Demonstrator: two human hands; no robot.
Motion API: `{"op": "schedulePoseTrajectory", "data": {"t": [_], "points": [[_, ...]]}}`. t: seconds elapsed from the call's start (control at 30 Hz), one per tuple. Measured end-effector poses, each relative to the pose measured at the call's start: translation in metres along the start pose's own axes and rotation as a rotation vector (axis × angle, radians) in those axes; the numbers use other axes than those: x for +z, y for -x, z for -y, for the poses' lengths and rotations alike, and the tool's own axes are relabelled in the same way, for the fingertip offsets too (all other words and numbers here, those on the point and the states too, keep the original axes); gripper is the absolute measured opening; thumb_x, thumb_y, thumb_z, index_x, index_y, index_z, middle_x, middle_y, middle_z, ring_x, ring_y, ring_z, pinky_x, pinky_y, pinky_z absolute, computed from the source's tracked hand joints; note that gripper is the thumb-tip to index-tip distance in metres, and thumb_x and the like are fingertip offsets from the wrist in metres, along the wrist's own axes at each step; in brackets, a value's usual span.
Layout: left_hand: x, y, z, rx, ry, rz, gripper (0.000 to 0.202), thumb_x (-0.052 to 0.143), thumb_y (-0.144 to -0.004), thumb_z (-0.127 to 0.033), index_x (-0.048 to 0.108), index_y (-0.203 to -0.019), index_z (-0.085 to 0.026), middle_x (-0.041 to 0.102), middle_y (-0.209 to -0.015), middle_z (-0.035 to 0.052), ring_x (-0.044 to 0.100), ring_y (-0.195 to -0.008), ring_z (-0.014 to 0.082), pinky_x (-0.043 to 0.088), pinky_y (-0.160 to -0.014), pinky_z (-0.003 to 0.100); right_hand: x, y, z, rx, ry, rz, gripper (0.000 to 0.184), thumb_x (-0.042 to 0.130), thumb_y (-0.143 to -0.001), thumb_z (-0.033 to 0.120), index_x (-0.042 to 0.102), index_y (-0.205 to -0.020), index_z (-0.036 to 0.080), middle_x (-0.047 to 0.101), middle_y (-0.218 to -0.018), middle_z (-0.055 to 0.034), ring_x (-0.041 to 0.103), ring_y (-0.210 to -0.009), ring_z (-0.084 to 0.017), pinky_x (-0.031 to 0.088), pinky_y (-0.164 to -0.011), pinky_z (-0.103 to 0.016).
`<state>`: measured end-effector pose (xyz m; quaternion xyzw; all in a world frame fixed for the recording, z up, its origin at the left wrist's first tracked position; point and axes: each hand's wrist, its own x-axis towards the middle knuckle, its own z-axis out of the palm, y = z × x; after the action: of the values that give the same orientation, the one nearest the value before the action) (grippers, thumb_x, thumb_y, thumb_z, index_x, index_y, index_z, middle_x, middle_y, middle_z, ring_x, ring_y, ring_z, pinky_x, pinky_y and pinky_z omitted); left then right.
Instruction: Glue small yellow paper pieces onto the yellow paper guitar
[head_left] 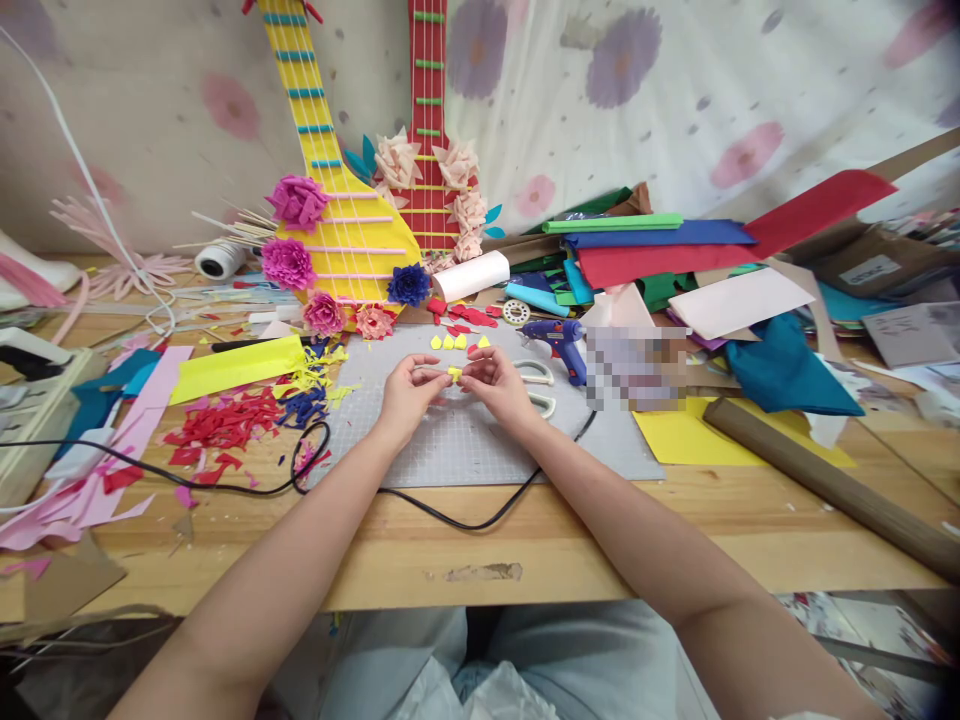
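Between the fingertips of my left hand (409, 395) and my right hand (495, 385) is a small yellow paper piece (454, 374), pinched from both sides above the grey cutting mat (450, 465). Just beyond my fingers lies a row of small yellow paper petals (448, 342), with a bit of red paper among them. Scissors with pale handles (541, 404) rest on the mat beside my right hand, their blades hidden behind it. A blue glue gun (559, 345) lies farther right.
Behind the mat lean a yellow paper guitar (360, 235) and a red one (429, 200), both with paper flowers. Red paper scraps (225, 425) and a yellow strip (240, 368) lie left. A black cord (480, 525) crosses the front. Coloured paper and a brown roll (825, 485) lie right.
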<state>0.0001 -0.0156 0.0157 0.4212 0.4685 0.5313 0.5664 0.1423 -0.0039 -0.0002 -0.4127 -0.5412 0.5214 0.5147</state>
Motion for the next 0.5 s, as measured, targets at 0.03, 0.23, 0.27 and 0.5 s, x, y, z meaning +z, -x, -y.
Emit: {"op": "schedulePoseTrajectory", "data": {"t": [0.03, 0.23, 0.27, 0.5], "points": [[-0.0001, 0.0002, -0.0005, -0.005, 0.003, 0.008, 0.046, 0.076, -0.054, -0.03, 0.051, -0.091, -0.017, 0.064, -0.072, 0.0006, 0.064, -0.07, 0.0164, 0.05, -0.048, 0.023, -0.0003, 0.0003, 0.0008, 0.01, -0.009, 0.001, 0.042, 0.071, -0.059, 0.035, 0.043, -0.089, 0.023, 0.058, -0.072, 0.0049, 0.058, -0.066, -0.011, 0.05, -0.07, -0.033], [-0.0013, 0.0004, -0.0034, -0.064, 0.033, 0.052, 0.047, 0.073, -0.06, -0.03, 0.048, -0.097, -0.018, 0.064, -0.083, 0.0032, 0.063, -0.072, 0.015, 0.053, -0.052, 0.026, -0.0021, 0.002, 0.0036, 0.066, -0.031, 0.015, 0.043, 0.072, -0.057, 0.032, 0.042, -0.087, 0.023, 0.06, -0.068, 0.0064, 0.06, -0.063, -0.011, 0.051, -0.068, -0.032], [-0.0014, 0.0003, -0.0031, -0.073, 0.023, 0.054, 0.047, 0.075, -0.058, -0.027, 0.048, -0.096, -0.018, 0.063, -0.08, 0.0023, 0.063, -0.07, 0.0145, 0.053, -0.052, 0.026, -0.0023, 0.0019, 0.0033, 0.076, -0.026, 0.021, 0.044, 0.073, -0.057, 0.032, 0.042, -0.086, 0.023, 0.061, -0.068, 0.0065, 0.06, -0.061, -0.011, 0.051, -0.067, -0.032], [-0.0007, -0.0007, 0.0003, -0.072, -0.034, 0.008, 0.05, 0.077, -0.053, -0.023, 0.045, -0.091, -0.018, 0.061, -0.069, -0.0019, 0.062, -0.063, 0.014, 0.052, -0.052, 0.026, -0.0031, 0.0004, 0.0006, 0.096, -0.015, 0.035, 0.045, 0.074, -0.054, 0.032, 0.042, -0.085, 0.022, 0.061, -0.066, 0.0071, 0.061, -0.059, -0.011, 0.051, -0.065, -0.031]]}}
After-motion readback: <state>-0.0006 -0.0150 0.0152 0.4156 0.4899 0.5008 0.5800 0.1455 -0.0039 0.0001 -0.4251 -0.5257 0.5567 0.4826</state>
